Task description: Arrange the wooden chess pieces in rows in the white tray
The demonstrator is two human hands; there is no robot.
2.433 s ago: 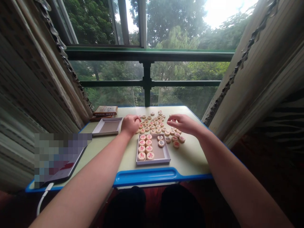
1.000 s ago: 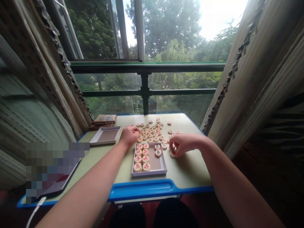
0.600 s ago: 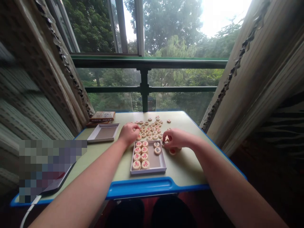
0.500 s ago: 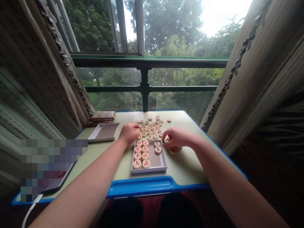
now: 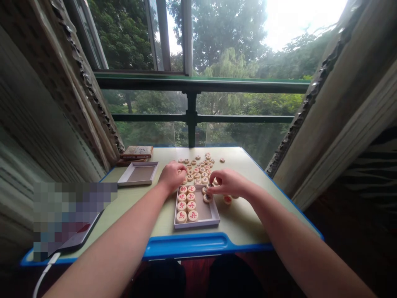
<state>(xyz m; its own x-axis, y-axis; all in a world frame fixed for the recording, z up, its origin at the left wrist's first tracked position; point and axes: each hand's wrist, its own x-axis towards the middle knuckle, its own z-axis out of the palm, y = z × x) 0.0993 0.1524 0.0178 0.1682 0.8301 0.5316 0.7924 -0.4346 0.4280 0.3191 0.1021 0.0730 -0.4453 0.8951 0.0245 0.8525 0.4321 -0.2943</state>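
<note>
A shallow white box tray (image 5: 214, 218) lies near the table's front edge with several round wooden chess pieces (image 5: 187, 205) in two rows on its left side. Beyond it, loose chess pieces (image 5: 198, 167) are scattered over the table. My left hand (image 5: 172, 176) rests curled at the tray's far left corner, touching the loose pieces. My right hand (image 5: 228, 182) hovers over the tray's far right corner, fingers pinched on a small piece (image 5: 209, 185).
An empty box lid (image 5: 139, 174) sits to the left, with a flat brown box (image 5: 137, 152) behind it. A dark tablet (image 5: 76, 244) with a white cable lies at the front left. The table (image 5: 192, 245) has a blue rim; a window railing stands behind.
My right hand moved from the loose pieces right of the tray leftward to the tray's far right corner with a piece. My left hand stayed put.
</note>
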